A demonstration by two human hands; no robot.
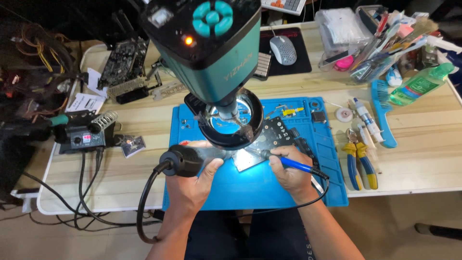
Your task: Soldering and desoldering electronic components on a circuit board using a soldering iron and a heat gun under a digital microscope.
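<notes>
My left hand (192,180) grips a black hot-air wand (185,160) with a thick black hose trailing down off the table edge. My right hand (290,171) holds a blue-handled soldering iron (296,165), its tip pointing left at a dark circuit board (274,137). The board lies on a blue work mat (269,188) under a teal and black microscope head (211,48) with a lit ring light (231,123). Both tools meet near a silvery patch of the board below the lens.
A soldering station with coiled iron stand (89,132) sits left. Yellow-and-blue pliers (358,161), a blue brush (382,113), a green bottle (418,84) and tool clutter lie right. Circuit boards (122,60) and a mouse (284,49) are behind.
</notes>
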